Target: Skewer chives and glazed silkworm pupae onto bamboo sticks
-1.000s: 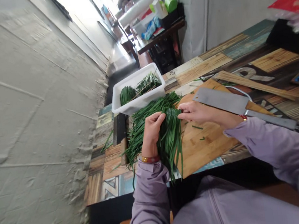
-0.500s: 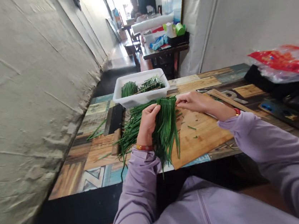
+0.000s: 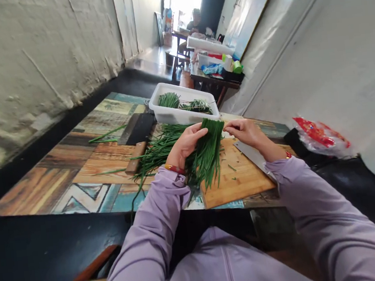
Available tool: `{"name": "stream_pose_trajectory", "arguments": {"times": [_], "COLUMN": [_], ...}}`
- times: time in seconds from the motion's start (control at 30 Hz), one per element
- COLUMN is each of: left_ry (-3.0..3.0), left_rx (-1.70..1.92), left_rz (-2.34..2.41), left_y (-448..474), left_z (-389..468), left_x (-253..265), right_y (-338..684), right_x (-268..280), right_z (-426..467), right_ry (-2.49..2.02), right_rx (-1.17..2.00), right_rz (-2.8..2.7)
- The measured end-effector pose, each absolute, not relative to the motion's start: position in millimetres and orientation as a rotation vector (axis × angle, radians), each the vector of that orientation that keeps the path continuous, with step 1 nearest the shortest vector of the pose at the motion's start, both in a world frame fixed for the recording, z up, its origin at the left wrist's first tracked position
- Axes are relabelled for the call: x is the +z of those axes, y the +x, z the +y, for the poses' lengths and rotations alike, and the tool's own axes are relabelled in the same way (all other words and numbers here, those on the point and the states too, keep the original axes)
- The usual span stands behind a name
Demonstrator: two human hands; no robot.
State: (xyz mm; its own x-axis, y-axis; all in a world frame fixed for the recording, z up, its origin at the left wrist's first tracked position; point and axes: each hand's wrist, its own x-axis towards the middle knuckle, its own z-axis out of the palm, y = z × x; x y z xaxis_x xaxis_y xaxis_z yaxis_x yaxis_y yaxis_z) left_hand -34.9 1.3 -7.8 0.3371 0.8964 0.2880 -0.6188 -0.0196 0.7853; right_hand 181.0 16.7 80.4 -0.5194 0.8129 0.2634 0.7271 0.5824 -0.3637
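The person's left hand [image 3: 188, 142] is closed on a bunch of green leaves [image 3: 209, 151], thumb pressed flat against its near face, the other fingers mostly hidden behind. The bunch hangs with its even, squared edge upward and its long ends trailing toward six o'clock, partly over the cutting board [image 3: 239, 177]. Taking the bunch as the clock's centre, the right hand [image 3: 246, 134] sits between two and three o'clock, its thumb and fingertips drawn together at the bunch's upper corner; whether they pinch anything cannot be told.

At nine o'clock a heap of loose leaves [image 3: 156, 150] spreads over the tabletop [image 3: 85, 170], and just beyond it lies a wooden-handled cleaver [image 3: 138, 128], its handle pointing toward the person. The board lies at four o'clock, with green scraps [image 3: 231, 168] on it and a metal cleaver [image 3: 253, 157] along its right side, partly covered by the right forearm. At eleven o'clock stands a white tub [image 3: 184, 113] with two green bundles [image 3: 168, 100] inside. A red and clear plastic bag [image 3: 322, 136] lies well apart at three o'clock.
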Motion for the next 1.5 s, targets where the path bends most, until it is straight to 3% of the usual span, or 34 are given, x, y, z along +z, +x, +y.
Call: {"name": "stream_pose_trajectory", "arguments": {"times": [0.27, 0.53, 0.73, 1.27, 1.5], "left_ry": [0.941, 0.962, 1.004, 1.122, 1.176], "left_rx": [1.175, 1.119, 1.105, 1.129, 1.043], "left_rz": [0.374, 0.37, 0.375, 0.441, 0.466], "left_y": [-23.4, -21.7, -20.3, -19.0, -9.1], "left_z": [1.9, 2.3, 1.0, -1.2, -9.1], "left_x": [-16.5, -18.6, -17.8, -15.4, -13.2], "right_y": [180.4, 141.8, 127.3, 138.6, 155.4], "right_x": [86.0, 91.7, 78.3, 67.3, 55.3], "right_z": [16.8, 19.4, 17.3, 24.9, 14.1], "right_ry": [-1.31, -1.261, -1.24, -1.126, -1.134], "right_rx": [0.449, -0.186, -0.437, -0.384, -0.117], "right_rz": [-2.416, -2.679, -2.718, -2.822, -2.621]}}
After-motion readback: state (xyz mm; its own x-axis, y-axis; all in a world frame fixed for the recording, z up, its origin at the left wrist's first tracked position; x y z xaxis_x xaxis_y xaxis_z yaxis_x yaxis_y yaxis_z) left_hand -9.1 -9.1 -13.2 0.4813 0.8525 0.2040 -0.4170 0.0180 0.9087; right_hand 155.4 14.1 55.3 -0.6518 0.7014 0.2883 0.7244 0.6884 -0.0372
